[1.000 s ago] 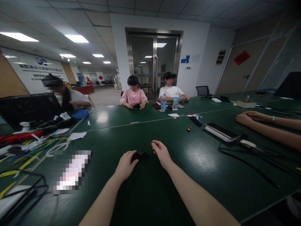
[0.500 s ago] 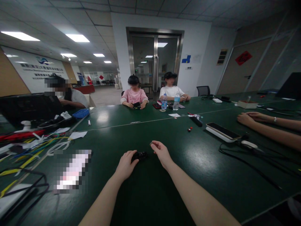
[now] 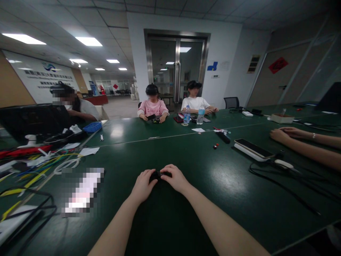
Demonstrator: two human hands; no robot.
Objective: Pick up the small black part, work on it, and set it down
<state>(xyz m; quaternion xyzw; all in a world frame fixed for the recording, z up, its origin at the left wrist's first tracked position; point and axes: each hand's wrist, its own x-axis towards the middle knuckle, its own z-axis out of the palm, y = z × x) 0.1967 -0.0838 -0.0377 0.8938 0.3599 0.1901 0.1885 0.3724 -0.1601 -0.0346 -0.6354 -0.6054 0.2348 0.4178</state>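
Observation:
A small dark object (image 3: 158,175) rests low over the green table (image 3: 117,227) in front of me; its kind cannot be made out. My left hand (image 3: 144,184) is closed around its left end, thumb on the near side. My right hand (image 3: 174,178) pinches at the right end, thumb and fingers close together. Between the hands only the middle of the dark object shows, and the fingers cover the rest. To the left of my left hand lies a phone-shaped thing (image 3: 84,193), blurred out by large pixels.
Cables (image 3: 34,177) and a blue basket (image 3: 92,127) crowd the left side. Two water bottles (image 3: 200,115) stand across the table. A phone (image 3: 253,148) on a white box and black cables lie right, near another person's hands (image 3: 283,135). Several people sit around.
My right hand has come down and to the left, from apart in the air to the right end of the dark object. My left hand has stayed on it.

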